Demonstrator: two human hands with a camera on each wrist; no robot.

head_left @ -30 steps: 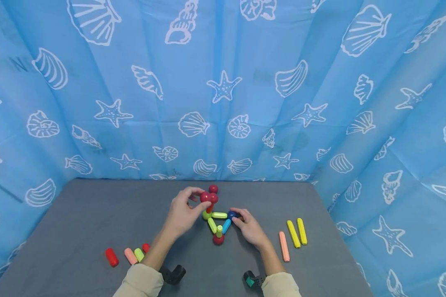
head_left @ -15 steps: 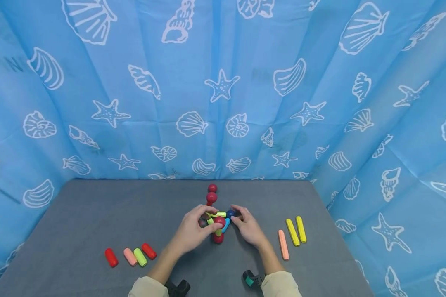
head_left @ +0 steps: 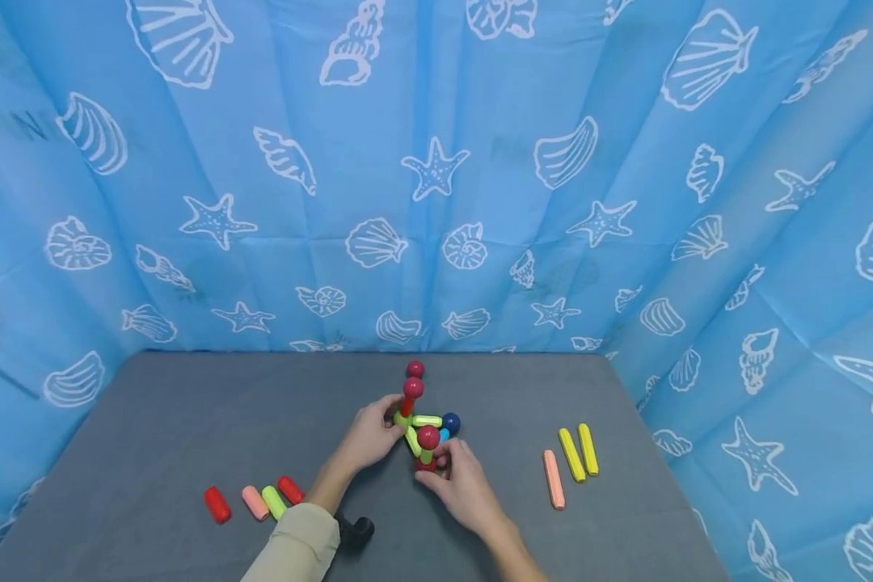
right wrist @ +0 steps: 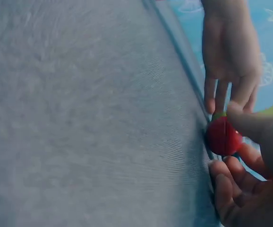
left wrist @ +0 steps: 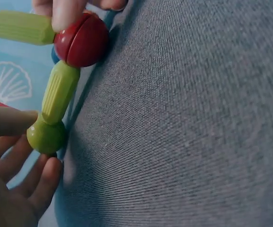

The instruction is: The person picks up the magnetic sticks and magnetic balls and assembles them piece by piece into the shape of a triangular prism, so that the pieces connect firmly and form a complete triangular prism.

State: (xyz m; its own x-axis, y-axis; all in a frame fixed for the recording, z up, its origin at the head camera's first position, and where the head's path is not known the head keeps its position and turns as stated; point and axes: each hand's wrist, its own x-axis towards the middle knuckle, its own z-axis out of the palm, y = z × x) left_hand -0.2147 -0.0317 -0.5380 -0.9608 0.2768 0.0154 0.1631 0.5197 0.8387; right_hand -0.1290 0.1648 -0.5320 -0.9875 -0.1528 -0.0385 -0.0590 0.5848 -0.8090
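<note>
From the head camera, I have my left hand point(head_left: 369, 435) pinching the green ball point(head_left: 403, 421) and my right hand point(head_left: 464, 489) pinching the lower red ball point(head_left: 423, 466), both at the frame of sticks and balls mid-table. A blue ball point(head_left: 450, 422) sits at its third corner; an upper red ball point(head_left: 428, 437) tops the near upright. Loose yellow sticks point(head_left: 572, 456) lie well to the right.

On my left wrist view, thumb and fingers hold the green ball, a green stick point(left wrist: 61, 92) joining it to the lower red ball.

My right wrist view shows thumb and fingers around that red ball, just above the gray table point(right wrist: 89, 118).

Blue seashell-print curtain point(head_left: 422, 194), grey tabletop point(head_left: 262, 420)
</note>
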